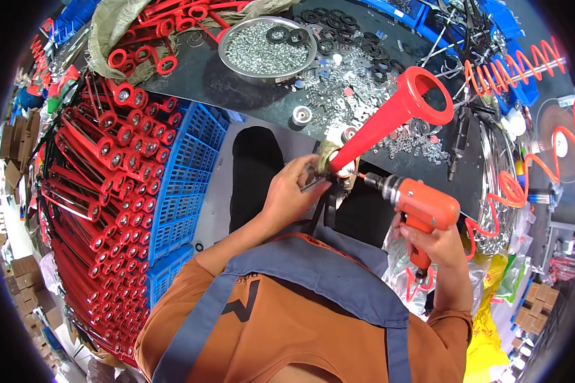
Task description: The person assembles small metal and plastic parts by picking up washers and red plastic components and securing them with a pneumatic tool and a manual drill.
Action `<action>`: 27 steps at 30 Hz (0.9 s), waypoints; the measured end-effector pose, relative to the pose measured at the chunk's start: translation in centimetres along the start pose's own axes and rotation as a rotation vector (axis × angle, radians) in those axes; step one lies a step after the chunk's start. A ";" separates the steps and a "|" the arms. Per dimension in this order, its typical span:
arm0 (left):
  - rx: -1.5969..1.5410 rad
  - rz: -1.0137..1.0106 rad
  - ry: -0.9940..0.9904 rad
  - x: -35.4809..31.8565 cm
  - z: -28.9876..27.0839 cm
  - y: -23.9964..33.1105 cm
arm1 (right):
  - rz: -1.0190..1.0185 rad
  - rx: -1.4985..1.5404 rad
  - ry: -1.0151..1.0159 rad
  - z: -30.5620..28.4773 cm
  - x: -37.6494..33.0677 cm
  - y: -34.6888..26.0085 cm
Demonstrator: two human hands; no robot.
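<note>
1. I see the right hand (428, 240) gripping the drill (426, 203), aimed toward 10 o'clock at the tube's (380, 122) narrow end.
2. The tube's wide end points to 2 o'clock over the table (191, 84).
3. The left hand (291, 191) curls at the narrow end; whether it grips, I can't tell.
4. A bowl (257, 78) stands at the tube's 10 o'clock.

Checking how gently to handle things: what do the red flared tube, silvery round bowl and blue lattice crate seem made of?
Red flared tube: glossy, plastic or painted metal; even colour and highlights leave both open.
Silvery round bowl: shiny metal, likely steel, by its grey reflective wall.
Blue lattice crate: probably moulded plastic, low sheen, given uniform colour and regular openings.
</note>
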State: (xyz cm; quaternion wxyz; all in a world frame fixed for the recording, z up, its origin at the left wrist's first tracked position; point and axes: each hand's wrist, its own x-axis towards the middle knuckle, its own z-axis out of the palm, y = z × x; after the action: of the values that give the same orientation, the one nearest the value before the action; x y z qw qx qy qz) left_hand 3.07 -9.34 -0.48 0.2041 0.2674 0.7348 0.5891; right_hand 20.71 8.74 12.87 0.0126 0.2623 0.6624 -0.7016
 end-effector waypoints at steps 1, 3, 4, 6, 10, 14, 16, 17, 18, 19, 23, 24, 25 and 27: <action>0.188 0.112 0.001 0.3 0.1 0.4 | 0.022 -0.059 0.002 0.1 0.5 -0.4; 0.244 0.191 0.007 1.0 1.2 -0.5 | 0.106 -0.134 -0.018 0.3 1.6 -1.2; 0.310 0.270 0.016 1.4 1.6 -0.8 | 0.111 -0.140 -0.010 0.5 2.1 -1.4; 0.315 0.278 0.023 2.2 2.3 -0.8 | 0.192 -0.176 -0.039 0.6 2.9 -1.7; 0.304 0.398 0.087 3.1 3.2 -1.2 | 0.243 -0.346 -0.090 1.1 4.6 -4.0; 0.342 0.387 0.073 3.1 3.4 -1.2 | 0.286 -0.648 -0.288 1.7 7.3 -7.7; 0.303 0.408 0.106 3.2 3.8 -1.7 | 0.344 -0.757 -0.273 2.7 8.3 -9.4; 0.262 0.429 0.144 3.3 4.0 -2.1 | 0.352 -0.770 -0.285 2.6 8.4 -9.4; 0.262 0.437 0.144 3.3 4.2 -2.5 | 0.359 -0.783 -0.297 2.5 8.4 -9.2; 0.262 0.428 0.122 3.4 4.3 -3.0 | 0.351 -0.789 -0.289 2.1 8.1 -9.0; 0.243 0.448 0.113 4.0 2.9 -2.7 | 0.073 -0.399 -0.075 -1.6 3.0 -7.3; 0.200 0.429 0.099 4.1 1.4 -1.6 | 0.007 -0.351 0.015 -3.2 1.1 -6.6; 0.155 0.413 0.075 4.2 -0.6 -0.7 | -0.059 -0.299 0.113 -5.2 -0.7 -6.0; 0.079 0.349 0.183 6.3 -4.4 2.4 | -0.047 -0.439 0.326 -9.9 -3.7 -4.1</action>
State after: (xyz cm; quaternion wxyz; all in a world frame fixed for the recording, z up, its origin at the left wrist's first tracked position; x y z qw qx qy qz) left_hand -4.10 -8.26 2.97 0.0206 0.3437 0.7154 0.6079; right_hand 25.88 17.33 18.19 -0.0537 0.3473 0.7978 -0.4899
